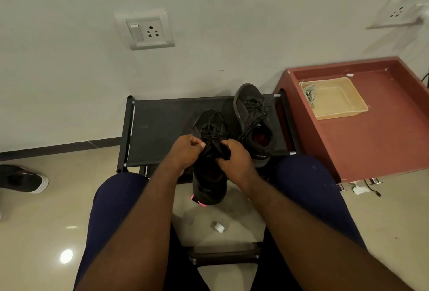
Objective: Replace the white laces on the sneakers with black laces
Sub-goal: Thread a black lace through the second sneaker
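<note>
Left hand (188,151) pinches black lace (212,131); right hand (236,159), fingers curled, grips near sneaker (209,185). Seemingly final lacing; next likely tightening, tying.

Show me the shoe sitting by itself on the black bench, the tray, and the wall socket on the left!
Black sneaker (248,95): head view, on its toe cap.
Beige tray (341,98): head view, on its bare floor.
Left wall socket (152,31): head view, by the pin holes.

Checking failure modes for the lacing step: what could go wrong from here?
1. The near sneaker reaches past the rack's front edge, steadied by the right hand; a loosened grip could let it drop to the floor.
2. The left hand pinches a black lace against black fabric; an eyelet could be missed.
3. The far sneaker's loose lace ends lie close by and might snag.
</note>
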Demonstrator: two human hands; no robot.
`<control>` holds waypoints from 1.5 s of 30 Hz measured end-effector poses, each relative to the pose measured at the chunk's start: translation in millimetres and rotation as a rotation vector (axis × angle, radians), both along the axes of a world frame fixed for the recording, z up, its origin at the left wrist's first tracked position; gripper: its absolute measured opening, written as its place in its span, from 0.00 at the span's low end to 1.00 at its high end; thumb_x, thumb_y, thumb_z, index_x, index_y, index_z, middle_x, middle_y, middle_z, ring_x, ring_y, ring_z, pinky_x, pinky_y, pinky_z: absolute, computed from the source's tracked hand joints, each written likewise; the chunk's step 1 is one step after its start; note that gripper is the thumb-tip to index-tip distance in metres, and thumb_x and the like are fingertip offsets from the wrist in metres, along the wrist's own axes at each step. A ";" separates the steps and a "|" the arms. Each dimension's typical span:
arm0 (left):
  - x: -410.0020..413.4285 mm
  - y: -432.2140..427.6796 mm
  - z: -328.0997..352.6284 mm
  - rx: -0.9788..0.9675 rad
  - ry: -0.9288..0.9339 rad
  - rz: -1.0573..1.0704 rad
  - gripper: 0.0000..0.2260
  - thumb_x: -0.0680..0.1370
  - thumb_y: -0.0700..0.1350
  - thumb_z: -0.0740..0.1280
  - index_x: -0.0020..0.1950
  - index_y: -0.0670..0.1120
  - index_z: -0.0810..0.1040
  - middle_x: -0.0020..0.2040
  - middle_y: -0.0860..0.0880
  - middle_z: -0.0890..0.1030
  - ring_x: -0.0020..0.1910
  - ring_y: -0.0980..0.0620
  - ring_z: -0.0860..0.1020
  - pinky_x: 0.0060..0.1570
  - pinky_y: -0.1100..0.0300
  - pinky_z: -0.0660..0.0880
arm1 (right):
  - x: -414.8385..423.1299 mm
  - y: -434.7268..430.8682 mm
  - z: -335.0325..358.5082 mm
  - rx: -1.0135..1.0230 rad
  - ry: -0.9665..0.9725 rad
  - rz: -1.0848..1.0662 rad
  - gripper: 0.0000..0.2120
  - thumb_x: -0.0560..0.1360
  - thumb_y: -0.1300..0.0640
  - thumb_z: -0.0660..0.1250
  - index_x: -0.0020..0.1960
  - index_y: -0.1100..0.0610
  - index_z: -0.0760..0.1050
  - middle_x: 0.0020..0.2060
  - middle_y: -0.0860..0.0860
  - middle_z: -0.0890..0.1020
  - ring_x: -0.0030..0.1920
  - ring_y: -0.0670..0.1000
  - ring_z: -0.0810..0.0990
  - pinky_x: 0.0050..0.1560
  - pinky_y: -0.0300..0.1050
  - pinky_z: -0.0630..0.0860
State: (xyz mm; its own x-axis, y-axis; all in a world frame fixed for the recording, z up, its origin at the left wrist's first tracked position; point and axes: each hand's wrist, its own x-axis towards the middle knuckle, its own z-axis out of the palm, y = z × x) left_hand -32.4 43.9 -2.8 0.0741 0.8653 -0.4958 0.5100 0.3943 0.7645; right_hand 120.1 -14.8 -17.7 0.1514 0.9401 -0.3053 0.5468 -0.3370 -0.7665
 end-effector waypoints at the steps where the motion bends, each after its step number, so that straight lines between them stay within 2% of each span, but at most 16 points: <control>1: -0.3 -0.3 0.3 -0.052 -0.044 0.048 0.06 0.81 0.44 0.66 0.51 0.42 0.79 0.45 0.45 0.81 0.43 0.50 0.78 0.39 0.59 0.75 | -1.1 -1.5 -1.6 -0.022 -0.004 -0.016 0.25 0.71 0.63 0.73 0.66 0.56 0.73 0.59 0.52 0.77 0.59 0.52 0.78 0.62 0.48 0.76; 4: -1.1 -4.4 1.1 -0.170 -0.146 0.211 0.05 0.82 0.45 0.65 0.51 0.43 0.77 0.46 0.44 0.79 0.40 0.52 0.76 0.37 0.60 0.76 | -4.2 -8.6 -2.5 -0.089 0.043 -0.034 0.29 0.71 0.66 0.70 0.70 0.54 0.68 0.57 0.52 0.78 0.59 0.53 0.78 0.61 0.49 0.77; 7: -1.2 -11.0 -0.3 -0.247 -0.258 0.291 0.08 0.80 0.45 0.68 0.54 0.42 0.76 0.47 0.44 0.80 0.41 0.51 0.78 0.36 0.60 0.76 | -7.0 -14.1 -3.0 -0.043 -0.001 -0.063 0.28 0.73 0.66 0.67 0.70 0.49 0.69 0.57 0.53 0.81 0.58 0.54 0.80 0.60 0.53 0.79; 13: -11.1 -26.7 5.9 -0.320 -0.388 0.183 0.15 0.75 0.45 0.75 0.57 0.41 0.78 0.47 0.45 0.82 0.46 0.51 0.79 0.44 0.58 0.77 | -9.0 -19.7 -0.4 -0.003 -0.054 -0.012 0.26 0.74 0.64 0.66 0.69 0.47 0.70 0.57 0.54 0.82 0.57 0.55 0.81 0.59 0.54 0.79; 18: -7.8 -33.0 9.7 -0.137 -0.207 0.084 0.06 0.77 0.41 0.72 0.50 0.40 0.81 0.40 0.45 0.81 0.36 0.55 0.77 0.36 0.64 0.75 | -8.6 -19.9 -1.9 -0.050 -0.109 -0.003 0.24 0.75 0.63 0.66 0.69 0.50 0.68 0.57 0.57 0.81 0.57 0.58 0.80 0.59 0.53 0.78; 23: -4.6 -40.1 21.4 -0.234 -0.226 0.028 0.20 0.75 0.56 0.72 0.55 0.40 0.77 0.46 0.45 0.80 0.40 0.52 0.79 0.43 0.60 0.80 | -7.5 -22.7 -1.0 -0.040 -0.152 0.071 0.22 0.76 0.62 0.65 0.68 0.52 0.66 0.54 0.57 0.82 0.54 0.59 0.81 0.54 0.55 0.79; 29: 0.9 -48.7 19.0 -0.017 0.093 -0.061 0.06 0.78 0.43 0.71 0.47 0.40 0.79 0.35 0.46 0.79 0.31 0.54 0.76 0.35 0.59 0.77 | -8.0 -22.0 1.6 -0.044 -0.200 0.130 0.25 0.75 0.62 0.65 0.70 0.54 0.63 0.57 0.58 0.81 0.57 0.61 0.80 0.56 0.54 0.77; 32: 1.3 -49.3 25.0 0.142 0.026 0.020 0.11 0.82 0.47 0.65 0.45 0.43 0.81 0.35 0.50 0.79 0.33 0.55 0.76 0.40 0.57 0.77 | -6.6 -22.4 3.9 -0.060 -0.206 0.141 0.26 0.75 0.62 0.66 0.71 0.53 0.62 0.57 0.57 0.81 0.57 0.61 0.80 0.56 0.56 0.77; 35: 6.8 -52.1 31.6 0.206 0.008 0.021 0.13 0.83 0.48 0.62 0.46 0.45 0.83 0.42 0.53 0.81 0.42 0.57 0.79 0.43 0.64 0.73 | -7.1 -22.5 4.7 -0.061 -0.212 0.142 0.26 0.76 0.61 0.66 0.71 0.53 0.62 0.57 0.58 0.81 0.57 0.61 0.80 0.55 0.55 0.78; 36: 10.6 -53.6 31.3 0.191 -0.087 0.052 0.14 0.83 0.47 0.62 0.44 0.45 0.83 0.45 0.52 0.83 0.48 0.56 0.81 0.47 0.64 0.74 | -8.4 -23.2 4.7 -0.061 -0.214 0.140 0.25 0.76 0.61 0.66 0.70 0.53 0.62 0.57 0.57 0.81 0.57 0.61 0.80 0.54 0.55 0.78; 38: 21.5 -53.9 36.2 0.103 -0.486 0.198 0.16 0.84 0.44 0.60 0.40 0.42 0.81 0.47 0.48 0.85 0.54 0.49 0.82 0.58 0.57 0.76 | -8.8 -22.6 4.5 -0.053 -0.223 0.138 0.23 0.77 0.59 0.65 0.69 0.52 0.62 0.56 0.56 0.81 0.55 0.61 0.81 0.52 0.56 0.79; 40: 27.4 -49.4 47.6 -0.022 -0.956 0.385 0.17 0.85 0.45 0.57 0.39 0.41 0.76 0.39 0.43 0.83 0.44 0.46 0.83 0.57 0.52 0.78 | -9.6 -21.7 3.6 -0.062 -0.229 0.127 0.24 0.76 0.59 0.65 0.69 0.51 0.61 0.55 0.55 0.81 0.54 0.60 0.81 0.52 0.56 0.79; 41: 26.9 -46.5 52.9 -0.055 -1.070 0.464 0.17 0.85 0.47 0.57 0.39 0.42 0.74 0.35 0.44 0.80 0.38 0.47 0.81 0.54 0.52 0.79 | -10.0 -21.1 2.9 -0.066 -0.230 0.124 0.25 0.76 0.60 0.65 0.70 0.51 0.61 0.56 0.56 0.81 0.55 0.60 0.81 0.53 0.55 0.79; 42: 25.3 -43.7 55.5 -0.061 -1.073 0.518 0.17 0.84 0.48 0.58 0.39 0.43 0.74 0.33 0.46 0.77 0.33 0.50 0.78 0.49 0.54 0.79 | -10.0 -20.1 2.3 -0.071 -0.230 0.122 0.26 0.75 0.61 0.65 0.70 0.51 0.61 0.56 0.57 0.81 0.56 0.61 0.81 0.54 0.55 0.79; 43: 22.1 -42.1 56.4 -0.023 -0.930 0.526 0.17 0.84 0.49 0.59 0.39 0.43 0.74 0.32 0.47 0.76 0.30 0.53 0.75 0.44 0.55 0.79 | -9.9 -19.2 1.6 -0.071 -0.229 0.121 0.26 0.75 0.61 0.65 0.71 0.52 0.61 0.56 0.57 0.81 0.56 0.61 0.81 0.54 0.54 0.79; 45: 12.2 -42.9 45.9 0.158 -0.370 0.396 0.17 0.83 0.50 0.62 0.39 0.42 0.78 0.34 0.46 0.79 0.30 0.52 0.74 0.38 0.54 0.77 | -9.1 -17.7 0.3 -0.059 -0.229 0.128 0.25 0.75 0.61 0.65 0.70 0.53 0.62 0.55 0.58 0.82 0.55 0.62 0.81 0.52 0.53 0.78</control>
State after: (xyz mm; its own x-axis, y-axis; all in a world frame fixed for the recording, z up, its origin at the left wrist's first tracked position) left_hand -20.2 1.1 43.1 -0.1278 0.9240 -0.3603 0.0331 0.3670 0.9296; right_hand 110.9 -32.5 -17.4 0.1035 0.9375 -0.3321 0.7451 -0.2943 -0.5985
